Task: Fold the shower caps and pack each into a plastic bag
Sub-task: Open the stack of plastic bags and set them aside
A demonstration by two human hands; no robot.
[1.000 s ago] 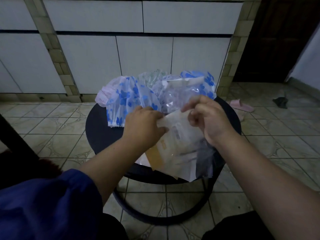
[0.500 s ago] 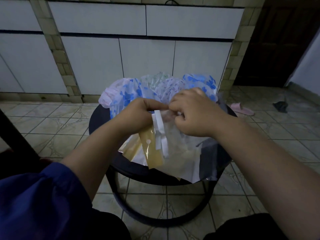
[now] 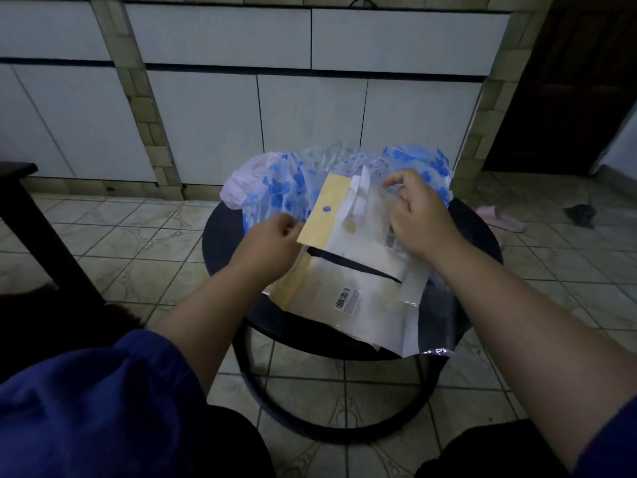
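Our hands have drawn apart since a moment ago: our left hand [image 3: 267,243] now pinches the bag [image 3: 339,232] by its yellow edge, our right hand [image 3: 418,215] pinches its far side. It hangs over the bag stack [image 3: 358,305] on the tabletop [image 3: 220,236]; caps [image 3: 279,188] lie heaped behind.

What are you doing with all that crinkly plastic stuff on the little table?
A person is packing shower caps. Both hands hold up one plastic bag over the stack of bags on the round black table: the left hand pinches its yellow edge, the right hand grips its top. The shower caps wait behind, heaped.
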